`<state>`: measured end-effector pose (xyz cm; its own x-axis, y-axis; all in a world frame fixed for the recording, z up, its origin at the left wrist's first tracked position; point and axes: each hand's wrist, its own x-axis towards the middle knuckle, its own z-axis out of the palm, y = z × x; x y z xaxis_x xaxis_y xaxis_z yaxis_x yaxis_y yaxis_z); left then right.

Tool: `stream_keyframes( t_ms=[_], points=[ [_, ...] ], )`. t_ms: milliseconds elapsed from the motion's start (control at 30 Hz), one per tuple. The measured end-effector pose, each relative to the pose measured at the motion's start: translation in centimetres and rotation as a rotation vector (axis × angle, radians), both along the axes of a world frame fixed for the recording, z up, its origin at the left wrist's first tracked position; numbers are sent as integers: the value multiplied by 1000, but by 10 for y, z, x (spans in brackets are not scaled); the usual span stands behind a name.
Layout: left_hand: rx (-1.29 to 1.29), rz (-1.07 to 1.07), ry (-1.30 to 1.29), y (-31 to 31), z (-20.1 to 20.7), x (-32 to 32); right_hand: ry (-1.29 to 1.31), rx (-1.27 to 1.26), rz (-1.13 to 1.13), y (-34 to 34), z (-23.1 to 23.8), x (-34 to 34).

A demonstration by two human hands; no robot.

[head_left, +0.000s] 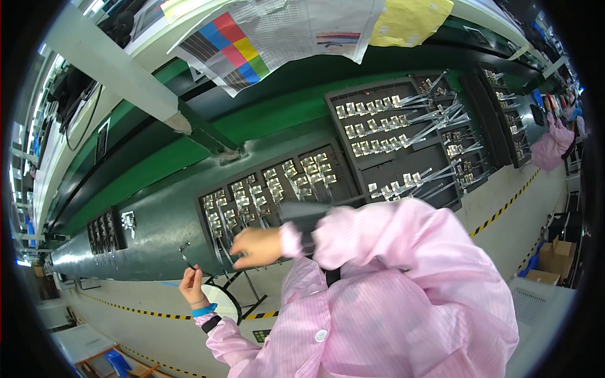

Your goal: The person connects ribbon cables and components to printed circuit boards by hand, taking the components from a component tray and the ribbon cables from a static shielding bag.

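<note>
My left hand (192, 288), with a blue band at its wrist, is closed in a pinch at the bench's front edge. From its fingertips rises a thin ribbon-like strip with a small metallic end (184, 246). My right hand (257, 247) hovers at the front of the near dark tray (205, 217), its fingers apart and nothing visible in them. In that tray lie rows of small silvery parts (274, 186) with thin strips. A dark blurred shape (305, 217) lies by my right forearm.
A larger dark tray (372, 167) to the right holds more silvery parts with long strips. Further left on the green bench (154, 201) sit a small tray (101, 233) and a loose part (128, 222). Printed sheets (283, 34) hang above; a round stool (222, 301) stands below.
</note>
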<state>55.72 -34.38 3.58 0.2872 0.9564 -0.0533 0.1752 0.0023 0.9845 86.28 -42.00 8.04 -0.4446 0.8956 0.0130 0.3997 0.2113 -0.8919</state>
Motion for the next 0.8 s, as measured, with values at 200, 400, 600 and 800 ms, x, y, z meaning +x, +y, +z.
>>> stream_keyframes(
  t_ms=[200,400,600,800],
  points=[
    [24,-108,-103,-8,10,6,418,-225,-409,40,-6,-108],
    [-40,-134,-111,-15,4,5,587,-282,-453,39,3,-121],
    [-41,-240,-134,-3,-2,12,650,-146,-452,24,16,-89],
    [-75,68,62,4,1,-20,164,260,-530,-67,116,76]
  ],
)
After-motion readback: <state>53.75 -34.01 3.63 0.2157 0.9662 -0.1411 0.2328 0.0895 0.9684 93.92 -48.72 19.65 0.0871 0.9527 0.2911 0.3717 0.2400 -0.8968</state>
